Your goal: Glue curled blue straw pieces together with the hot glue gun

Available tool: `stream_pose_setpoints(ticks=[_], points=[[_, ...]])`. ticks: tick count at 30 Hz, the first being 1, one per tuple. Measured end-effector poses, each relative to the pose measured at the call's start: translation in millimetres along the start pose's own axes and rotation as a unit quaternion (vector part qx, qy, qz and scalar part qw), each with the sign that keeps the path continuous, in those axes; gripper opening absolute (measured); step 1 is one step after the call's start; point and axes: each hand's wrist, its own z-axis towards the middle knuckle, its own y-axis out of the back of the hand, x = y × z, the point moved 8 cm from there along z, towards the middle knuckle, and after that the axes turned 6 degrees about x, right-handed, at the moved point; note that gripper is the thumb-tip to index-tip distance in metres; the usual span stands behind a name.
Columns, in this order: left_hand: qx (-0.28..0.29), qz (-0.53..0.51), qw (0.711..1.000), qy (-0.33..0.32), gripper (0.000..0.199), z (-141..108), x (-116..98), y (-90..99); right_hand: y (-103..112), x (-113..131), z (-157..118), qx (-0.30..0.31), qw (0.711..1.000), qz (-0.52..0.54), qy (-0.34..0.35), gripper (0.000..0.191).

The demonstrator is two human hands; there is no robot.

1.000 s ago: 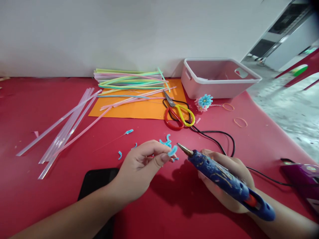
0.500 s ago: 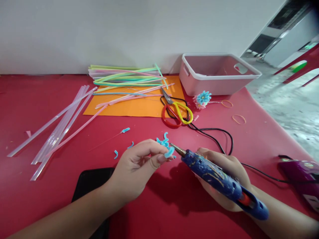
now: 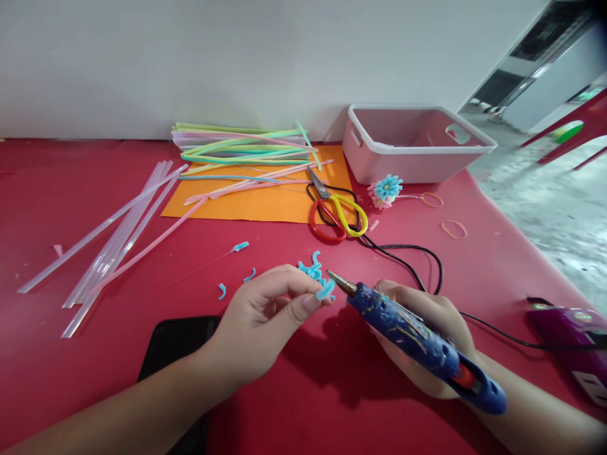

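- From the head view, I have the left hand (image 3: pixel 265 322) with thumb and forefinger pinched together on a short, curved blue fuzzy piece (image 3: pixel 325 290), the other fingers curled in behind
- My right hand (image 3: pixel 427 316) is wrapped around the body of a blue glue gun (image 3: pixel 408 328), its metal nozzle pointing up and left
- The nozzle tip is right by the upper end of the pinched piece; I cannot tell whether the two touch
- Just past the left fingertips I see a small heap of blue snippets (image 3: pixel 312 270) on the red table (image 3: pixel 279 417)
- Left of it lie two loose snippets and a thin wire with a blue fuzzy tip (image 3: pixel 241 246)
- Scissors (image 3: pixel 323 191) with one red and one yellow handle rest partly on an orange sheet (image 3: pixel 256 207), near coloured fuzzy stems (image 3: pixel 246 150)
- Clear sticks (image 3: pixel 116 249) lie to the left, and a black phone-like slab (image 3: pixel 175 335) sits partly under the left forearm
- A blue-and-pink flower (image 3: pixel 389 187) lies before the pink basket (image 3: pixel 412 168)
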Motion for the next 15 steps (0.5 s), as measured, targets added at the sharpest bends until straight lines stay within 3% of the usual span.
stream_pose_setpoints(ticks=[5, 15], points=[[0.002, -0.028, 1.0, 0.004, 0.015, 0.8, 1.2, -0.4, -2.0, 0.6, -0.5, 0.029, 0.999, -0.006, 0.013, 0.026], [0.02, -0.077, 0.997, 0.02, 0.023, -4.4, 4.6, -1.1, 1.0, 0.2, -0.4, 0.026, 0.999, -0.008, 0.017, 0.022]])
